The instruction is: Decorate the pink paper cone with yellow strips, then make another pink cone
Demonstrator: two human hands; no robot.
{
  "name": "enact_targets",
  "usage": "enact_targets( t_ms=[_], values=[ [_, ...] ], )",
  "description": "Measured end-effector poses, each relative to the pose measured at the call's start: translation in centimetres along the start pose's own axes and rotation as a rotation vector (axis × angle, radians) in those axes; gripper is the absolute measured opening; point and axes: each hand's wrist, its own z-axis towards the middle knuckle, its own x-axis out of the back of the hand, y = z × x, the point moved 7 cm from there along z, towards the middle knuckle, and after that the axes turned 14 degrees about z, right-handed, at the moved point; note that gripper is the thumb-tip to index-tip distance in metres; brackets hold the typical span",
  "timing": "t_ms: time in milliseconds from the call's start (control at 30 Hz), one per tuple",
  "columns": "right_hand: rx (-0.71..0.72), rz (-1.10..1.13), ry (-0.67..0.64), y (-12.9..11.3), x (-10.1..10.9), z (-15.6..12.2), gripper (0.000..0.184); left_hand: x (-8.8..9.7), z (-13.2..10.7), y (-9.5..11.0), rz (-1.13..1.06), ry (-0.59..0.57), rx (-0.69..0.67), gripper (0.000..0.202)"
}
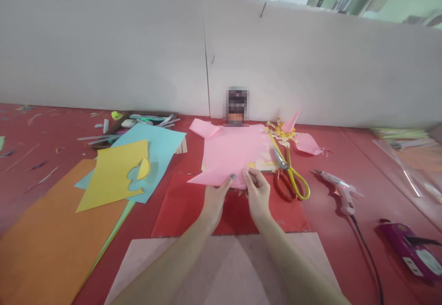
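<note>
Between my two hands is a folded piece of pink paper [210, 176], its sharp point sticking out to the left. My left hand [217, 199] pinches its lower edge, thumb on top. At its right end my right hand [257, 192] grips the paper between thumb and fingers. The fingers underneath are partly hidden. Behind the held piece lies a larger pink sheet [235, 146], with a small folded pink piece [206, 129] at its upper left corner. Scissors [292, 178] with red and yellow handles rest right of my right hand.
A glue gun [340, 189] with a cord and a purple power strip [412, 252] lie at the right. Yellow [110, 174], blue [160, 141] and orange paper [62, 231] overlap at the left. A white partition [138, 47] stands behind; a red folder [179, 213] lies beneath my hands.
</note>
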Motion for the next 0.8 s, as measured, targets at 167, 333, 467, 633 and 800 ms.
enact_targets(
  t_ms=[167, 333, 467, 633, 800],
  values=[
    [-0.014, 0.016, -0.025, -0.1, -0.4, -0.1, 0.022, 0.6, 0.1, 0.1, 0.045, 0.049, 0.009, 0.037],
    [-0.024, 0.001, -0.051, 0.0, -0.4, 0.2, 0.023, 1.4, 0.4, 0.4, 0.184, 0.107, -0.003, 0.039],
    [-0.034, -0.019, -0.083, 0.3, -0.2, 0.6, 0.029, 1.4, 0.3, 0.6, 0.213, 0.126, 0.002, 0.038],
    [-0.003, -0.011, -0.102, 0.2, -0.2, 0.7, 0.028, 1.0, 0.5, 0.2, 0.155, 0.076, 0.021, 0.041],
    [0.068, -0.098, -0.077, -0.1, 0.1, 0.7, 0.028, 0.6, 0.7, 0.1, 0.155, 0.005, 0.023, 0.041]
  ],
)
